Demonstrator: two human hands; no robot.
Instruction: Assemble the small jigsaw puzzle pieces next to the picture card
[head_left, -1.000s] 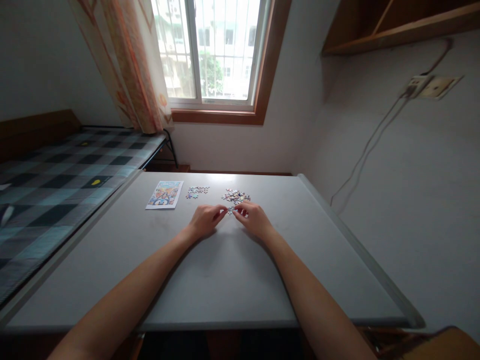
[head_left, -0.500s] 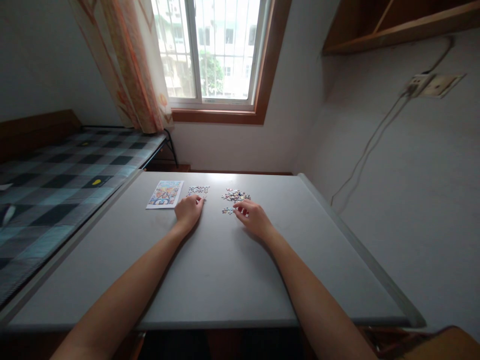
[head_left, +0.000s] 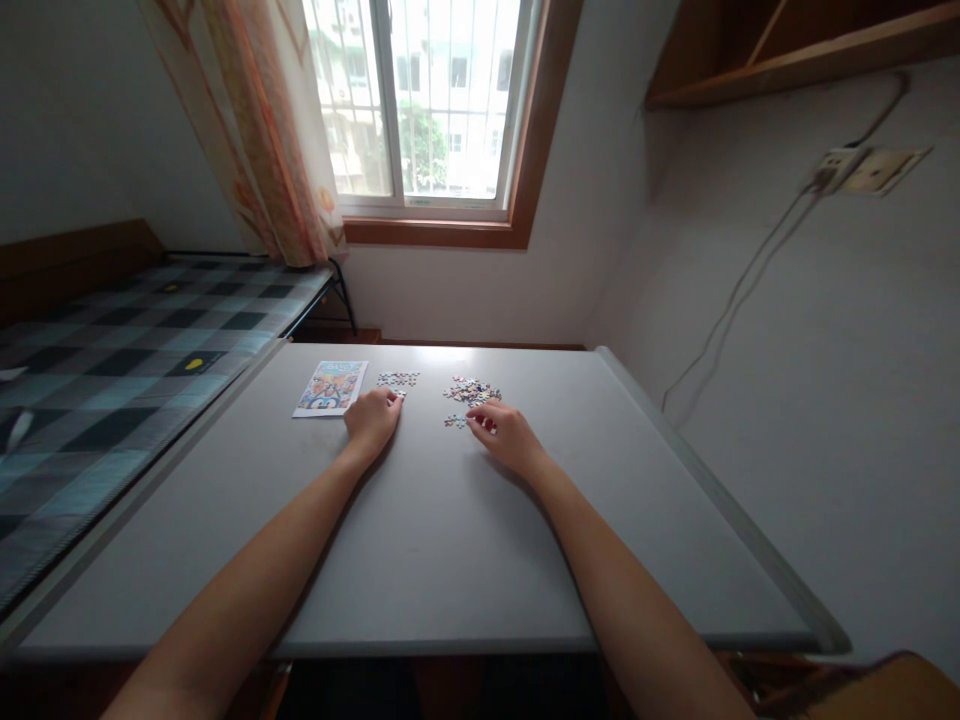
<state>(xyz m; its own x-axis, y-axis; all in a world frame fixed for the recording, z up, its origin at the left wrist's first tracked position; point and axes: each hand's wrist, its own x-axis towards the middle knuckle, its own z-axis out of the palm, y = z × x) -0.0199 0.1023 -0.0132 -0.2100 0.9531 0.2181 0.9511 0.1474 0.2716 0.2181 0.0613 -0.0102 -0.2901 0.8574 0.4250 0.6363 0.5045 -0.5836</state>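
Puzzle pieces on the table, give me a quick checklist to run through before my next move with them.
1. Left hand at the small group of pieces: ok, fingertips right beside it.
2. Right hand near the loose pile: ok, fingers by a few joined pieces.
3. Piece held in either hand: cannot tell, too small to see.
4. Picture card in view for reference: ok, flat, left of the left hand.
5. Bare table in front of the hands: ok.
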